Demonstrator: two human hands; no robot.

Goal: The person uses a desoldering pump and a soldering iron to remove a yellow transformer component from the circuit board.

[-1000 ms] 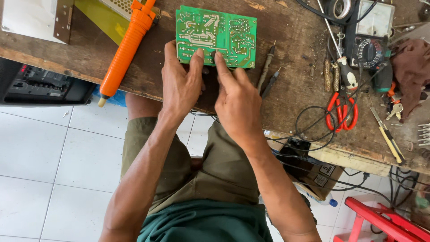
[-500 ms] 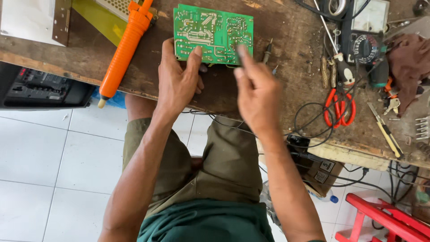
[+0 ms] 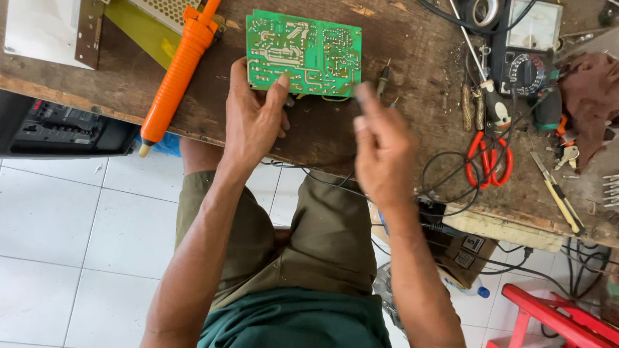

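Worn wooden workbench (image 3: pixel 412 58) across the top of the view, cluttered toward its right end. Green circuit board (image 3: pixel 303 53) lying flat near the bench's front edge, solder side up. Orange desoldering pump (image 3: pixel 177 74) slanting well to the board's left. Left hand (image 3: pixel 255 122) spread loosely, index fingertip pressing the board's lower edge, nothing gripped. Right hand (image 3: pixel 380 151) raised just off the board's lower right corner, blurred, fingers together; grip impossible to tell. Red-handled scissors (image 3: pixel 490 158) far right among black wires
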